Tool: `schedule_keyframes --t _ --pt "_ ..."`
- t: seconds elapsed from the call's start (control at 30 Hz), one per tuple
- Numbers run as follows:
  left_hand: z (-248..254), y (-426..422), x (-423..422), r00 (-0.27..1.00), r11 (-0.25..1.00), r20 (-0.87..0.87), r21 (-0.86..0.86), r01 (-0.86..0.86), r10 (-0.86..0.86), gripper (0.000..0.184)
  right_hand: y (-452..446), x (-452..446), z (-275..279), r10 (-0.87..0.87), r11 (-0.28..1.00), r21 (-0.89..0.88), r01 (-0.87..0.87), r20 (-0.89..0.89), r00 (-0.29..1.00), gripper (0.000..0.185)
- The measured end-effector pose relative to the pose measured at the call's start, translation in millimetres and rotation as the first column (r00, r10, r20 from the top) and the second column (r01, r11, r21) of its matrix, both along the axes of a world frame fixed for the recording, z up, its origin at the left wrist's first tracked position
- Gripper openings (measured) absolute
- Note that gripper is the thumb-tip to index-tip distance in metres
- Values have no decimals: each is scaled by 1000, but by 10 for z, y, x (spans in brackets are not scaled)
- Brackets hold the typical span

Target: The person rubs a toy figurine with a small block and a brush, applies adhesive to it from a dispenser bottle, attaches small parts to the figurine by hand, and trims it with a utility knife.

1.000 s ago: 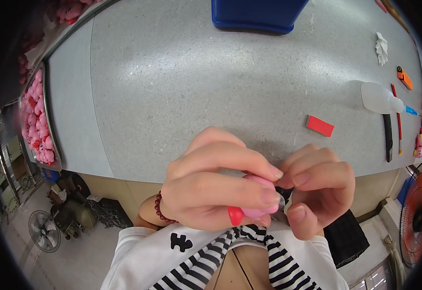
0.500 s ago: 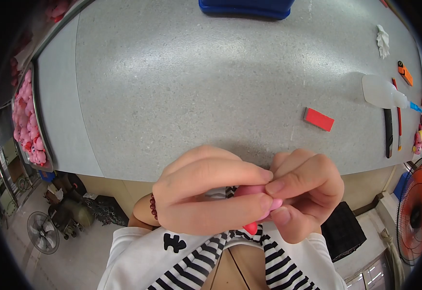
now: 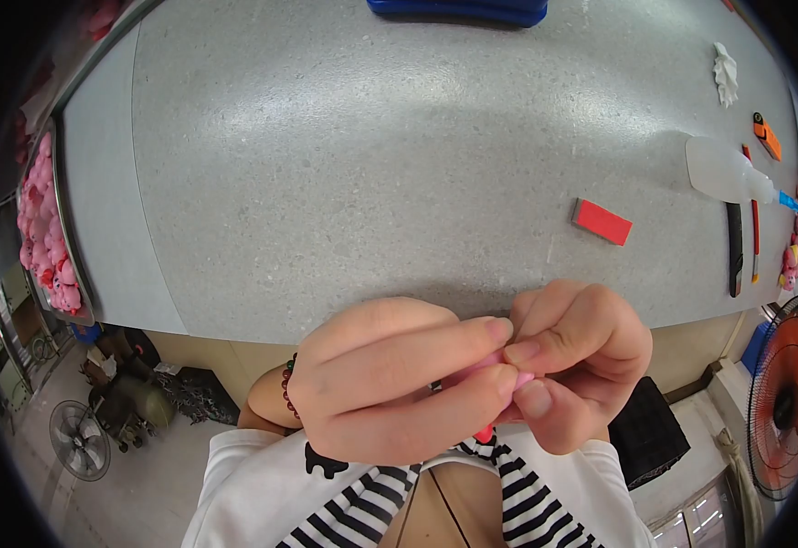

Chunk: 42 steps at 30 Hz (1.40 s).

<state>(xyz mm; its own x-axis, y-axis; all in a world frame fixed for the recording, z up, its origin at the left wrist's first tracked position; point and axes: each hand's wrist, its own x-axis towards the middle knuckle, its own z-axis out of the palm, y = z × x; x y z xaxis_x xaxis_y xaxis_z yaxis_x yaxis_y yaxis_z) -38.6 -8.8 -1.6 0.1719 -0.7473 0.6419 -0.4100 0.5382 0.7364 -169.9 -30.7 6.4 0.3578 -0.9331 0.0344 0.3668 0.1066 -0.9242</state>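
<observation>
A small pink figure (image 3: 524, 377) with a red part is held between my two hands, just off the table's near edge. My left hand (image 3: 399, 379) wraps round it with its fingers closed, hiding most of it. The thumb and forefinger of my right hand (image 3: 581, 365) pinch the figure's right end. Only a bit of pink between the fingertips and the red part (image 3: 484, 435) below show. A red block (image 3: 602, 222) lies on the grey table (image 3: 353, 183) beyond my right hand.
A tray of pink figures (image 3: 44, 237) stands at the left. A blue bin (image 3: 463, 9) is at the far edge. On the right lie a bottle (image 3: 726, 171), a black tool (image 3: 735, 248), a red brush (image 3: 755, 242), an orange cutter (image 3: 767, 137) and white tissue (image 3: 726, 75).
My hands have come together, and my right fingertips now pinch the figure's end. The figure has turned and is more hidden by my left fingers. The view has shifted a little.
</observation>
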Motion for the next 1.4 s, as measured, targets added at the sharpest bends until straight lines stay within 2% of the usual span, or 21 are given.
schedule_keyframes --t 0.17,0.23,0.27,0.33,0.37,0.43,0.63,0.87,0.93,1.13,1.17,1.23,1.4 --pt "27 0 -14 999 1000 -31 -20 -12 11 12 16 36 5 -33 999 -13 33 11 999 13" --pt "140 79 6 972 942 -186 276 193 -145 27 35 59 9 -99 995 16 98 42 994 14" --pt "146 83 40 972 942 -185 275 191 -144 27 35 65 11 -97 995 15 97 43 994 14" --pt "153 88 126 923 861 -276 360 360 -270 22 34 76 14 -119 993 -16 120 43 992 16" --pt "142 55 169 923 861 -275 360 359 -270 22 39 86 -4 -119 993 -17 120 44 992 16" --pt "98 -45 240 886 847 -289 295 442 -362 16 51 106 -60 -118 977 -178 116 -1 993 18" --pt "68 -74 249 837 821 -396 276 500 -377 16 17 125 -12 -80 973 -223 61 -78 994 19" --pt "17 -74 243 849 842 -345 227 490 -401 19 30 128 -10 -66 973 -229 40 -107 992 19" --pt "26 -64 234 787 813 -488 233 534 -377 18 34 139 -2 -73 980 -192 53 -97 993 18" --pt "45 -44 207 727 765 -599 277 581 -335 17 54 149 -22 -99 986 -140 92 -47 994 16" --pt "31 -50 220 727 766 -600 278 580 -334 17 54 154 -10 -97 986 -139 90 -48 994 16" --pt "-15 -75 260 790 800 -467 247 547 -396 18 50 166 20 -104 989 -120 91 -107 989 16" --pt "-11 -58 280 792 786 -477 284 549 -381 17 52 179 -13 -99 988 -124 88 -92 991 18"
